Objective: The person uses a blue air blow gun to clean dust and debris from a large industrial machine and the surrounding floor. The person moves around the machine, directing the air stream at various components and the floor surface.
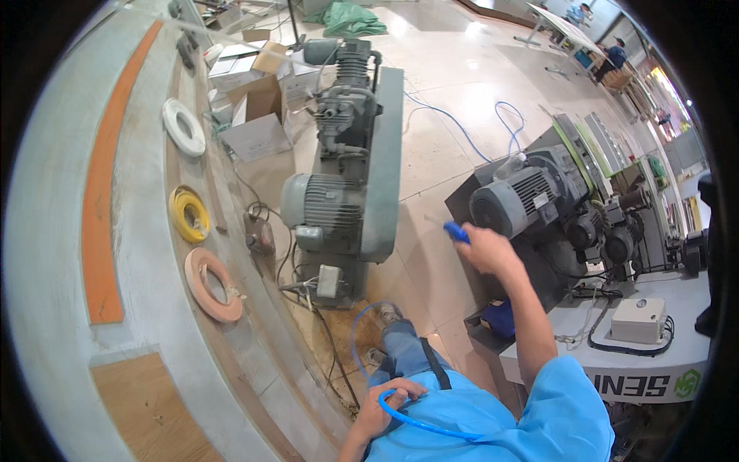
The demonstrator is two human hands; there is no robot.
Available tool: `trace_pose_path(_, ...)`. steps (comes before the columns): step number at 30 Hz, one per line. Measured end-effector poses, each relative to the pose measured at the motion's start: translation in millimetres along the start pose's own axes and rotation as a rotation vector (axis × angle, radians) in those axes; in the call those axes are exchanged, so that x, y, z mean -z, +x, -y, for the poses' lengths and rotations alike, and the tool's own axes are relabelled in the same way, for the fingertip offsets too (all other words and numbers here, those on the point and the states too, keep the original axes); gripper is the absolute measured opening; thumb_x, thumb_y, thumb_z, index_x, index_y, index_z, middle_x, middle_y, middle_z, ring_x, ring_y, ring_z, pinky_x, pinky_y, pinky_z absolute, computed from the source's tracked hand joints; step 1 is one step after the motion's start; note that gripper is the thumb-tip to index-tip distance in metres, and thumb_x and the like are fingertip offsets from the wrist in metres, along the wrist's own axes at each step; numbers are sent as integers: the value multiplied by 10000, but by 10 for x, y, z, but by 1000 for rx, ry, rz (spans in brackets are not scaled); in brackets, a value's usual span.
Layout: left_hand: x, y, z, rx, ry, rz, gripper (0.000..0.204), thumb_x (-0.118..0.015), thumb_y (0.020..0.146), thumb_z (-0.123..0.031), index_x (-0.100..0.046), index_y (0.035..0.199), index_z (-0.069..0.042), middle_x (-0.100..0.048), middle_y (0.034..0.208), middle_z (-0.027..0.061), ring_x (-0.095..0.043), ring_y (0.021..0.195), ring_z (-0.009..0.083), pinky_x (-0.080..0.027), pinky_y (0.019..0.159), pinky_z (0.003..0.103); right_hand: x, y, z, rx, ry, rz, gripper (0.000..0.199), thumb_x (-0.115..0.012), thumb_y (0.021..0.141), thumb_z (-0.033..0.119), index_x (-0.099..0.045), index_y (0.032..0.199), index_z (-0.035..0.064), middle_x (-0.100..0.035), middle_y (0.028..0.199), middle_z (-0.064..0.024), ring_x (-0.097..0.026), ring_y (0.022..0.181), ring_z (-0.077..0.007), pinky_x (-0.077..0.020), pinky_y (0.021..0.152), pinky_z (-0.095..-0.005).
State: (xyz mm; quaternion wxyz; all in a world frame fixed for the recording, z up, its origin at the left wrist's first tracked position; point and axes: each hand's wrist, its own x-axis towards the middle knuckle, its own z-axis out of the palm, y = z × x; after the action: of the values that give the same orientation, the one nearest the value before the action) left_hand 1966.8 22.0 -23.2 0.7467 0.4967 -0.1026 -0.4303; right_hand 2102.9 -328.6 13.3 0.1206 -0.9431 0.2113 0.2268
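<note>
Grasps a blue handheld tool (456, 231) in the right grip (489, 250), jutting out to the left, seen just left of a grey motor (502, 208). Holds a blue hose (419, 423) in the left grip (387, 404), before the blue shirt (485, 404).

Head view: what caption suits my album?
Right hand grips a blue-handled tool near a finned electric motor; left hand holds a blue hose.
</note>
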Motion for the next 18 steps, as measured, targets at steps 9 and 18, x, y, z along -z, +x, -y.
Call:
trace_pose_path(9,-643,1600,-442,-89,-114,95,531,-439,1042,-487,-664,1060,-6,-643,1245,214,-604,1178,290,-467,1016,406,-1478,1470,-390,51,121,69,266,-497,917,131,-545,1159,29,-721,953,-231,-713,914,-393,-555,787,-502)
trace_pose_path(18,-972,2765,-1173,-159,-69,-158,539,-420,1043,-483,-624,1106,12,-586,1315,272,-607,1167,304,-470,1031,414,-956,3373,-687,30,162,-70,268,-523,925,120,-547,1171,18,-729,983,-219,-727,937,-354,-580,768,-470)
